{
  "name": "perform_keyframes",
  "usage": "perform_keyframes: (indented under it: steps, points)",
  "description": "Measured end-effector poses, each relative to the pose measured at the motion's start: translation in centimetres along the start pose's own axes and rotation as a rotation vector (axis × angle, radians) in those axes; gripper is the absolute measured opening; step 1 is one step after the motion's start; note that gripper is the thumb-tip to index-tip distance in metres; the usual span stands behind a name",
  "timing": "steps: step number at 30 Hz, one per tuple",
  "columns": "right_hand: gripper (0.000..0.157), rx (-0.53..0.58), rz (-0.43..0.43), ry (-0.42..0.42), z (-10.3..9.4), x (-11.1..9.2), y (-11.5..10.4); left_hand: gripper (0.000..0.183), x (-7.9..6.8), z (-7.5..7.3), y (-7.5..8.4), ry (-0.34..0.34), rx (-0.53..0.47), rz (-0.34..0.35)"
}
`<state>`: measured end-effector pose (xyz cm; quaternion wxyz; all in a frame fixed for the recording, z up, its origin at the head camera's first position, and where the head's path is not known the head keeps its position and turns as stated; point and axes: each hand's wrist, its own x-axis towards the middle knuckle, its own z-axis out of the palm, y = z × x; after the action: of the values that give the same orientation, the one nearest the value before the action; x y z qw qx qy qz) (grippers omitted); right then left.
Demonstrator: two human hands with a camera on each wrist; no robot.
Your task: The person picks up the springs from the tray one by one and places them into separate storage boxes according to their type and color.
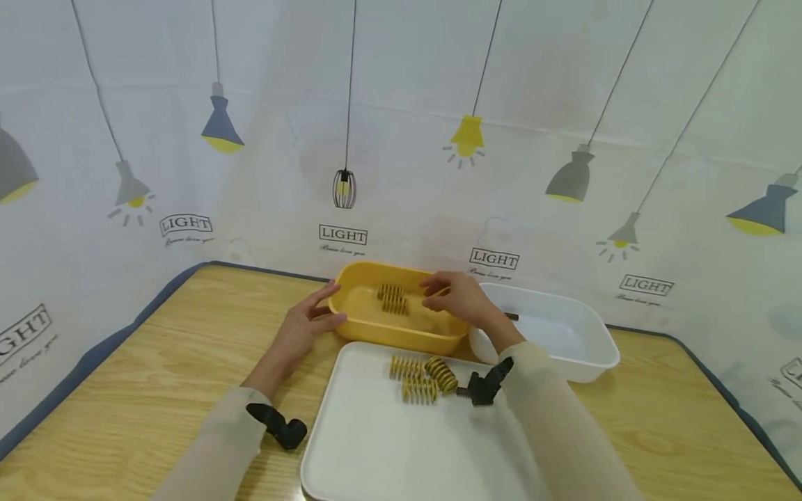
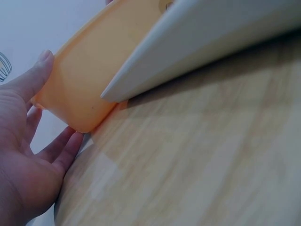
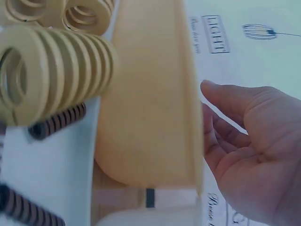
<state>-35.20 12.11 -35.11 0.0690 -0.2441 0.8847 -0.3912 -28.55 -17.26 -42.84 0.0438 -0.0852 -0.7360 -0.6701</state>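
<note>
A yellow bin (image 1: 388, 335) stands at the back of the table with a couple of yellow coil springs (image 1: 395, 303) inside. My left hand (image 1: 297, 334) touches the bin's left end, thumb and fingers spread and fairly straight along its outside. Over the right part of the bin hovers my right hand (image 1: 457, 296), its fingers loosely bent; nothing shows between them in the right wrist view. On the white tray (image 1: 363, 445) in front lie three yellow coil springs (image 1: 420, 390). Small dark springs (image 3: 59, 121) lie there too, partly hidden by the right wrist's camera mount in the head view.
Right of the yellow bin, partly behind my right forearm, stands a white bin (image 1: 564, 330) with a dark piece (image 1: 511, 316) at its left side. A wood-patterned tabletop (image 1: 169, 376) lies around them, and a lamp-printed curtain (image 1: 401, 139) hangs behind its back edge.
</note>
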Motion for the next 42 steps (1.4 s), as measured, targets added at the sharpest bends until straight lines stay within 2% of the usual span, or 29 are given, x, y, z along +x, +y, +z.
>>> perform_keyframes:
  steps: [6,17,25,33,38,42]
  points:
    - [0.034,0.099,-0.044,0.016,-1.2,-2.0,0.5,0.065,0.3,0.0,-0.3,-0.005,0.018,0.022]
    - [0.031,0.085,-0.129,0.017,-2.3,-6.2,0.4,0.065,0.2,-0.2,-0.8,0.002,0.02,0.021]
    - [0.029,0.08,-0.093,0.055,-2.6,-9.8,1.4,0.067,0.2,0.0,-0.5,-0.017,0.026,0.022]
    - [0.031,0.079,-0.084,0.075,-2.7,-11.4,2.6,0.068,0.1,-0.4,-0.5,-0.01,0.017,0.012]
    - [0.029,0.113,-0.072,0.106,-2.4,-12.5,3.4,0.067,0.2,-0.3,-0.6,-0.012,0.01,0.01]
    - [0.032,0.141,-0.061,0.095,-2.2,-13.4,3.7,0.067,0.2,-0.2,-0.5,-0.009,0.014,0.016]
